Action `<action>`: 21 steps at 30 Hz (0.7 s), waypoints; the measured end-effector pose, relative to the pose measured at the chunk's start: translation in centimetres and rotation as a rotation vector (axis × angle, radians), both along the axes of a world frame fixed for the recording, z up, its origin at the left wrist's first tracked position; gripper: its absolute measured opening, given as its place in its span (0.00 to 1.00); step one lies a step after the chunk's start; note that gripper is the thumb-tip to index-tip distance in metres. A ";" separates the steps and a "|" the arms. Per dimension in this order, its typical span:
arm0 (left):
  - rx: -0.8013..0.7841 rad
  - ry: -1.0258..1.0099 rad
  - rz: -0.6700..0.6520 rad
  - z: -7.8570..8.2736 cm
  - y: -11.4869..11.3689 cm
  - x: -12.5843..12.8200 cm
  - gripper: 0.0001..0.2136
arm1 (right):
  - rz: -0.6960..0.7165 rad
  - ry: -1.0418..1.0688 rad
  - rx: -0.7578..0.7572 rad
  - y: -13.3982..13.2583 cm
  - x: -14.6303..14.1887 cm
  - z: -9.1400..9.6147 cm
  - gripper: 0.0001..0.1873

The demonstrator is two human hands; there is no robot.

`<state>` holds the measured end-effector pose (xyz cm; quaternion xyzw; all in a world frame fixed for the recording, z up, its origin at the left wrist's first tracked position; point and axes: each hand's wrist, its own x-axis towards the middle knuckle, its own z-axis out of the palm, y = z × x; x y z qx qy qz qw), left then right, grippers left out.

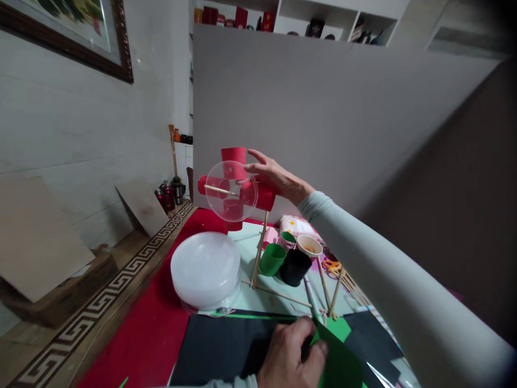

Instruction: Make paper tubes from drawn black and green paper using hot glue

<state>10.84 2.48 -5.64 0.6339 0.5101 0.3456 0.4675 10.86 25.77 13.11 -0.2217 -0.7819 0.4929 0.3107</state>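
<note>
A wheel of red paper cups (234, 156) with a clear plastic disc (231, 191) on its front sits on a wooden stick frame (258, 253). A thin stick pokes through the disc's centre. My right hand (278, 180) reaches out to the wheel, fingers stretched flat along the upper right cups and touching them. Close to me, my left hand (291, 350) is closed, pinching the corner of a green paper sheet (339, 364) that lies on black paper (222, 345).
A stack of clear plastic plates (205, 269) stands left of the frame on a red cloth (153, 323). Green (272, 258), black (294, 267) and white (309, 246) cups cluster behind the frame, with orange scissors (331, 265) and loose sticks. A grey board (323, 118) walls the back.
</note>
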 end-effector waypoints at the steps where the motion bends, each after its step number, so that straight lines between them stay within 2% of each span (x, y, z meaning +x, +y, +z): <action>1: 0.007 -0.001 -0.022 0.2 0.1 -0.1 0.09 | -0.028 -0.019 0.019 0.1 -0.4 -0.3 0.51; 5: -0.022 -0.023 -0.056 0.7 -0.2 -0.2 0.14 | -0.102 -0.120 0.093 0.4 -2.4 -1.7 0.57; 12: -0.112 -0.076 0.009 0.2 -0.8 0.0 0.20 | -0.217 -0.334 0.247 0.7 -5.3 -4.2 0.57; 14: -0.123 -0.084 0.011 0.0 -0.8 0.0 0.20 | -0.238 -0.392 0.294 0.4 -5.6 -4.9 0.48; 17: -0.138 -0.096 0.018 0.0 -1.0 0.0 0.20 | -0.242 -0.463 0.356 -0.1 -5.9 -5.9 0.28; 19: -0.140 -0.104 0.021 0.1 -1.0 0.0 0.21 | -0.232 -0.498 0.391 -0.3 -6.0 -6.6 0.23; 21: -0.132 -0.105 0.026 0.2 -1.0 -0.1 0.20 | -0.218 -0.524 0.419 -0.5 -6.2 -7.2 0.22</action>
